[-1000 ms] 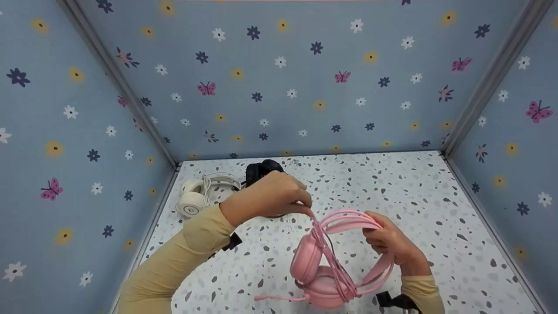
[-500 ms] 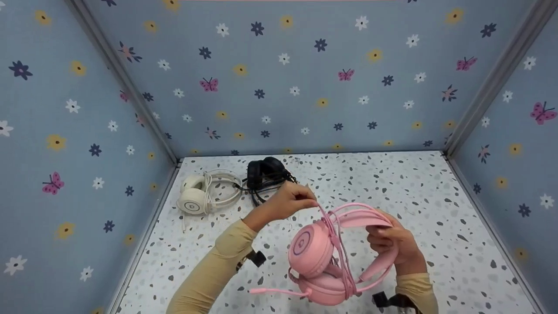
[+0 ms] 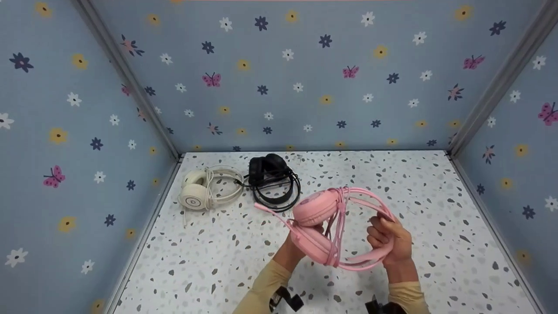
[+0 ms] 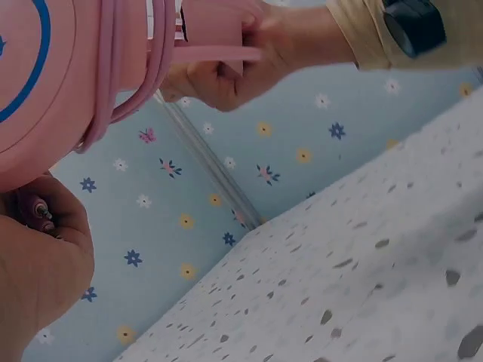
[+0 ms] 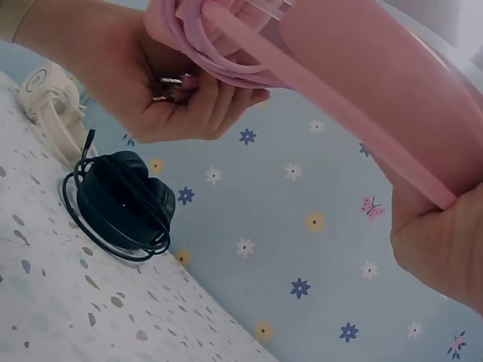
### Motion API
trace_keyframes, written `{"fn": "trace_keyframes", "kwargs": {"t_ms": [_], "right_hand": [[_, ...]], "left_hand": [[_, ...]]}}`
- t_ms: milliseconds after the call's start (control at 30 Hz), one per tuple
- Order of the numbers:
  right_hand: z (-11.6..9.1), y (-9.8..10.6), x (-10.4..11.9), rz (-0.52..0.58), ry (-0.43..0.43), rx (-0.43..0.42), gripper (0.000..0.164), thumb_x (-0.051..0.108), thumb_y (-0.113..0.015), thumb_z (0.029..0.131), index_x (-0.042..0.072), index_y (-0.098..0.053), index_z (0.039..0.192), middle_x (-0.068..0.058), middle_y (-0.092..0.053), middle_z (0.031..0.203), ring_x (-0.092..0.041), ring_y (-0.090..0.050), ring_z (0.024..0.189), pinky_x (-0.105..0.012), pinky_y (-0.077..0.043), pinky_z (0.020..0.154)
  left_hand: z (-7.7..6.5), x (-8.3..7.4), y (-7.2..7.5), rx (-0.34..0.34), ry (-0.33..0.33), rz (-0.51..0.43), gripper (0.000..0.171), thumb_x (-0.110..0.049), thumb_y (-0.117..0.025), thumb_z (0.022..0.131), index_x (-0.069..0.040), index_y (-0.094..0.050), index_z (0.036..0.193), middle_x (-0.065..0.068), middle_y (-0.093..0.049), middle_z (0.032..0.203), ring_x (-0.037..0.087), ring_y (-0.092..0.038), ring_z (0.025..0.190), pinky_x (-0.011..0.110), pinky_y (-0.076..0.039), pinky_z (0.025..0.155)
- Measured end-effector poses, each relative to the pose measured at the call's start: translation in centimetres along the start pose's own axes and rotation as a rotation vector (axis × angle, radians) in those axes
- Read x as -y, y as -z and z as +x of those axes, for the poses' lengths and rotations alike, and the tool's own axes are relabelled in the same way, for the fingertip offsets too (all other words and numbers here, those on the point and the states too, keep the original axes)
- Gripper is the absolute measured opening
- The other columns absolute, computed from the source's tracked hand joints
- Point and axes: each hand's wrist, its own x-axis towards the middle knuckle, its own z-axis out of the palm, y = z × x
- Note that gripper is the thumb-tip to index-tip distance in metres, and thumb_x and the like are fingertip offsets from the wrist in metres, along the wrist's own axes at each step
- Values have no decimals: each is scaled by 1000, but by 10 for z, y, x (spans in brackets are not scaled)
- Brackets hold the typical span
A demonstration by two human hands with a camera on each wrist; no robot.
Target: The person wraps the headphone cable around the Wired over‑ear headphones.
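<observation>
A pink headset (image 3: 316, 209) with a boom microphone is held up over the speckled table, its cable wound around the ear cups and headband. My right hand (image 3: 394, 240) grips the headband at its right end. Mostly hidden behind the ear cups in the head view, my left hand (image 4: 49, 264) curls around the pink cable's end. Metal-tipped plugs (image 4: 39, 213) poke out of that fist in the left wrist view, right below an ear cup. The right wrist view also has the left hand (image 5: 181, 105) beneath the wound cable (image 5: 219, 68).
Toward the back left of the table (image 3: 209, 257) lie a white headset (image 3: 196, 194) and, beside it, a black headset (image 3: 268, 172) with its cable bundled. Flower-patterned panels (image 3: 305, 87) enclose the back and both sides.
My left hand has come down from above the cable to behind the ear cups. The headset has tilted, its microphone swinging upward, while my right hand keeps its hold on the headband.
</observation>
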Motion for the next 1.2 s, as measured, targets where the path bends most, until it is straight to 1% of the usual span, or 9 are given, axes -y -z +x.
{"fn": "trace_keyframes", "kwargs": {"t_ms": [67, 133, 300, 400, 533, 700, 900, 1033, 1200], "right_hand": [[0, 2, -3, 36, 30, -24, 26, 4, -14, 93, 4, -39, 86, -2, -19, 62, -12, -22, 47, -24, -19, 40], [0, 3, -9, 72, 60, -44, 27, 6, -13, 93, 5, -39, 86, -2, -19, 62, -12, -22, 47, -24, -19, 41], [-9, 8, -28, 122, 134, -136, 26, 7, -14, 94, 7, -37, 83, -2, -19, 61, -13, -22, 46, -24, -20, 41], [-13, 11, -35, 113, 180, -203, 25, 6, -14, 94, 7, -36, 80, -1, -19, 61, -12, -21, 45, -24, -20, 41], [-18, 12, -39, 82, 249, -291, 25, 4, -15, 94, 7, -33, 77, -2, -17, 60, -13, -20, 44, -25, -19, 40], [-23, 10, -44, 6, 340, -457, 24, 4, -20, 95, 7, -30, 73, -4, -16, 59, -15, -18, 45, -26, -21, 40], [-29, -1, -63, -134, 403, -747, 22, 7, -30, 95, 6, -27, 74, -5, -19, 61, -17, -23, 47, -28, -30, 43], [-30, -4, -74, -394, 309, -961, 22, 14, -38, 95, 1, -32, 78, -8, -32, 62, -19, -38, 51, -29, -41, 48], [-30, 13, -87, -760, -9, -1076, 38, 36, -45, 91, -2, -43, 96, -10, -48, 81, -21, -49, 72, -33, -43, 65]], "left_hand": [[-3, -6, -27, -121, 22, -45, 19, -28, -44, 88, -21, -61, 94, -8, -59, 83, 3, -53, 72, 17, -42, 67], [-3, -6, -37, -155, 0, -110, 20, -22, -46, 90, -18, -60, 103, -5, -59, 93, 6, -53, 81, 20, -43, 75], [-5, 4, -40, -253, -27, -281, 39, -23, -50, 90, -11, -44, 126, 3, -55, 110, 12, -52, 94, 23, -43, 80], [-5, 9, -40, -234, -55, -296, 46, -24, -49, 90, -8, -36, 132, 5, -52, 115, 13, -50, 96, 23, -40, 84], [-12, 11, -38, -99, -115, -206, 51, -13, -44, 90, 0, -25, 135, 10, -40, 129, 15, -43, 107, 28, -32, 94], [-17, 10, -36, 4, -110, -66, 73, 1, -41, 69, -1, -16, 138, 18, -22, 140, 23, -33, 119, 35, -25, 98], [-5, 8, -50, -217, -88, 166, 54, -6, -57, 77, -1, -34, 126, 15, -48, 116, 22, -50, 96, 34, -38, 84], [9, 7, -51, -390, -95, 204, 42, -7, -62, 73, 1, -47, 112, 10, -55, 93, 18, -51, 77, 30, -42, 72], [17, 1, -27, -516, -79, 159, 30, -10, -58, 74, 2, -56, 101, 10, -61, 82, 17, -53, 70, 28, -43, 67]]}}
